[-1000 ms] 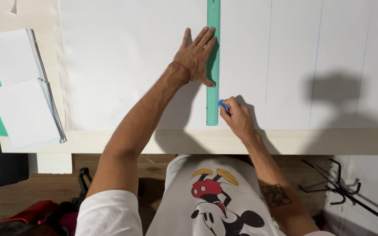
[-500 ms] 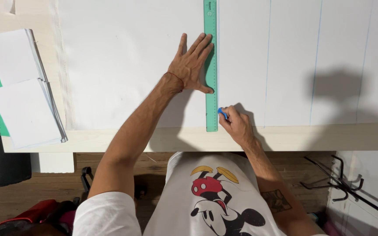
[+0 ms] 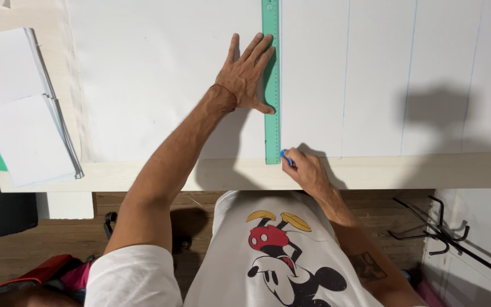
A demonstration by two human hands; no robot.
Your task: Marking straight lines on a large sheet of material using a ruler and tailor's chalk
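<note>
A long green ruler [image 3: 271,131] lies straight up the large white sheet [image 3: 160,74] on the pale wooden table [image 3: 404,170]. My left hand [image 3: 246,74] is spread flat, its fingers pressing on the ruler's left edge. My right hand [image 3: 305,167] is closed around a blue pen [image 3: 285,157], whose tip touches the sheet at the ruler's lower right end, near the table's front edge. Thin blue vertical lines [image 3: 345,85] run down the sheet to the right of the ruler.
Two stacks of white paper [image 3: 26,139] over a green sheet sit at the table's left end. Black metal hooks [image 3: 439,233] stick out at the lower right. A red bag [image 3: 41,276] lies on the wooden floor at the lower left.
My right hand with the pen has slid down along the ruler's right edge toward the sheet's bottom. My left hand stays pressed on the ruler.
</note>
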